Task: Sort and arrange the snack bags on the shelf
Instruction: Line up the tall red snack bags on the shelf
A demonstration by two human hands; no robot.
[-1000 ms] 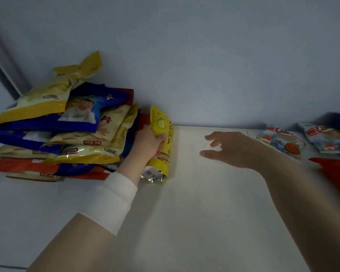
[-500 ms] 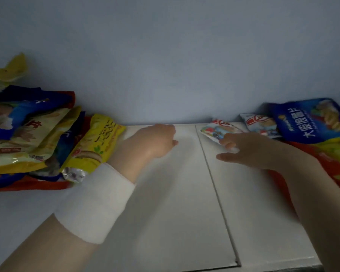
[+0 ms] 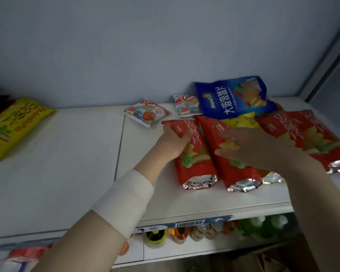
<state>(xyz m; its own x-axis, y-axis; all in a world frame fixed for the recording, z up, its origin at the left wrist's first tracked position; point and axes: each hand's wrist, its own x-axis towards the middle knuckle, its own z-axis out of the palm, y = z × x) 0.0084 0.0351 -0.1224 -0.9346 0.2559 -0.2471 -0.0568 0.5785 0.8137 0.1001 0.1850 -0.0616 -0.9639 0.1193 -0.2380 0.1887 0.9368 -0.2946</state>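
On the shelf (image 3: 67, 154), red foil-ended bags (image 3: 196, 161)

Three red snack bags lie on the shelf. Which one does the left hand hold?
The leftmost red bag: the left hand grips its left edge. The right hand holds the middle red bag.

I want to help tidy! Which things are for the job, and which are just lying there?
Job: left red bag in left hand; middle red bag in right hand; right red bag; blue bag; yellow bag; white packs.
Just there: bottles; label.
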